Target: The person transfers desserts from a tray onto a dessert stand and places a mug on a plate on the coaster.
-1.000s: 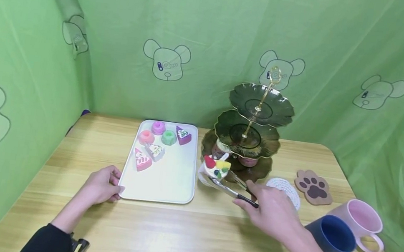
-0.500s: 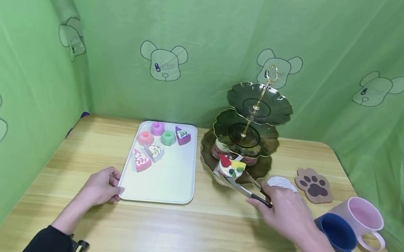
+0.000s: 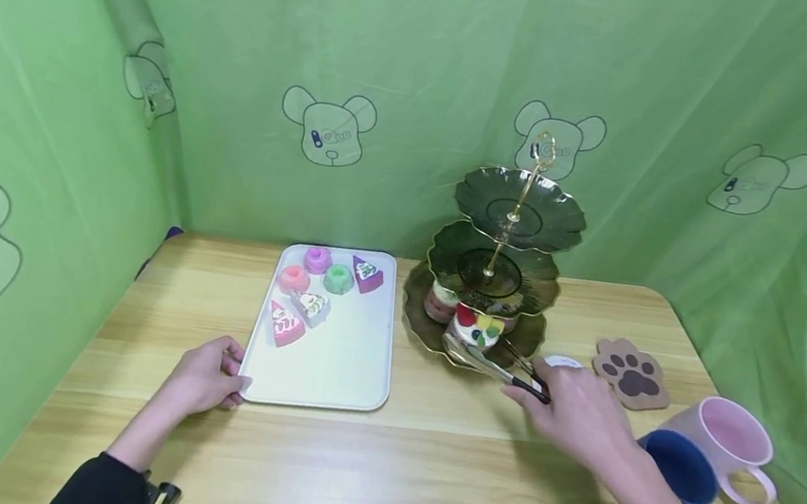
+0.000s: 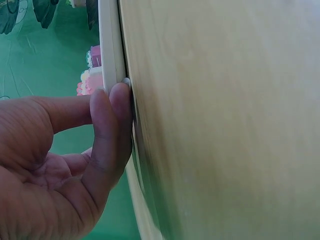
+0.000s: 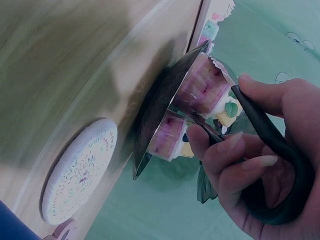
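Observation:
My right hand (image 3: 580,412) grips black-handled serving tongs (image 3: 488,366), their metal ends on either side of a round toy cake (image 3: 475,335) topped with red, yellow and green fruit pieces. The cake sits at the front of the bottom tier (image 3: 415,331) of a dark, gold-rimmed three-tier stand (image 3: 495,272). In the right wrist view its base (image 5: 202,87) is right at the plate, with a second layered cake (image 5: 167,137) beside it. My left hand (image 3: 205,375) pinches the near left corner of a white tray (image 3: 339,374) between thumb and fingers.
Toward the tray's back lie toy cake slices (image 3: 285,323) and small ring cakes (image 3: 338,278). Right of the stand are a round sprinkled coaster (image 5: 82,170), a brown paw coaster (image 3: 632,374), a blue mug (image 3: 679,467) and a pink mug (image 3: 732,435). Green cloth (image 3: 430,37) surrounds the table.
The right hand has moved right with the tongs, bringing the fruit-topped cake from the stand's front left onto the bottom tier. The left hand stays at the tray corner.

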`<state>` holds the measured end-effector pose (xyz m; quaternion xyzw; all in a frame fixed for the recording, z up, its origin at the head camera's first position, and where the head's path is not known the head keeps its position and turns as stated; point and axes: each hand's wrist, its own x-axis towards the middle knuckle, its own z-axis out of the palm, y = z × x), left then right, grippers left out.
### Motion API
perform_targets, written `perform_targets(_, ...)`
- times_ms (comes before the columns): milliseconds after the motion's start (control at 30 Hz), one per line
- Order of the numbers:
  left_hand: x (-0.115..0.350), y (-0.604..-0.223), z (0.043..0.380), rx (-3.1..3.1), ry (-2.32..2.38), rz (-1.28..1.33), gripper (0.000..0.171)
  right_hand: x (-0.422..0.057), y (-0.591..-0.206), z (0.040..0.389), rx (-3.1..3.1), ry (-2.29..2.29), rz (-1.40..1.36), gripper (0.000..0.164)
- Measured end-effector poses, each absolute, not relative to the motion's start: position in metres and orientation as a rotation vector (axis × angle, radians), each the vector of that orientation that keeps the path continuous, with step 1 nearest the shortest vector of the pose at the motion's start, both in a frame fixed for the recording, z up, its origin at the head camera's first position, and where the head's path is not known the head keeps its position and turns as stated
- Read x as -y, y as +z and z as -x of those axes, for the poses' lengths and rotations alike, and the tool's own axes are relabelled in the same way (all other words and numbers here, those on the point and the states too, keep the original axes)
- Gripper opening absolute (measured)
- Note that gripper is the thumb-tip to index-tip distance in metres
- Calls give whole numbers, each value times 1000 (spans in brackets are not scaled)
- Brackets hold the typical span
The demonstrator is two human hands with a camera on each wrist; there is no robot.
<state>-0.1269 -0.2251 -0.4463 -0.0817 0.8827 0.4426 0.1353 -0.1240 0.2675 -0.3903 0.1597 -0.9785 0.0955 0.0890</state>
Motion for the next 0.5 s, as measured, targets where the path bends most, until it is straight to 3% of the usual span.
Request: perform_targets(500,225,-448,127,-2550,1295,242,35,-270,-397,139,2956,282,-443,47)
